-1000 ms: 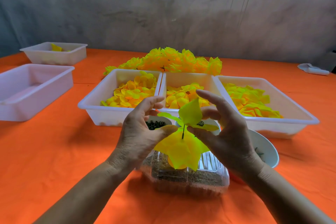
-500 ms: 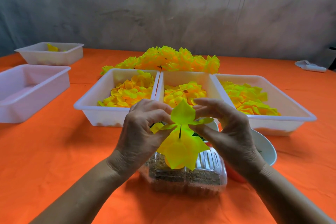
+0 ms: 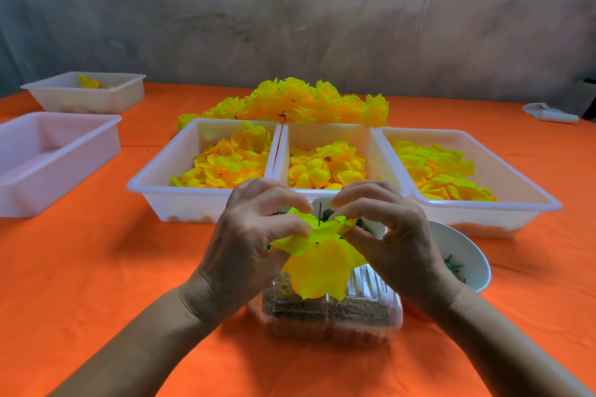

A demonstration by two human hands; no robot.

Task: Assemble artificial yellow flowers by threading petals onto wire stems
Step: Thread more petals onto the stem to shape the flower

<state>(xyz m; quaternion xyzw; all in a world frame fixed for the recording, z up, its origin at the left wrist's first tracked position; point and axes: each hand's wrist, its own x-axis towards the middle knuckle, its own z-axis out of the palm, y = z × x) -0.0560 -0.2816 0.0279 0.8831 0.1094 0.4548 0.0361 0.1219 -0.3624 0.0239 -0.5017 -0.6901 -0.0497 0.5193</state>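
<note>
- Orange cloth table (image 3: 96, 267), grey wall behind.
- Risk, my read: petal layer (image 3: 322, 227) is thin fabric. If the two hands pull unevenly, the centre hole could tear or the layer sit crooked on the wire stem (image 3: 319, 216).
- Risk 2: stem tip is barely visible between the fingertips – pushing down blind could bend it or miss the hole.
- Left hand (image 3: 254, 245): fingers curled, thumb + forefinger pinching the layer's left edge.
- Right hand (image 3: 393, 235): curled too, pinching its right edge – fingertips almost meet the left's.
- Half-built flower (image 3: 319, 271) hangs just below both hands, above a clear sand-filled box (image 3: 361, 316).
- Petal trays (image 3: 200, 203) sit just beyond the hands.
</note>
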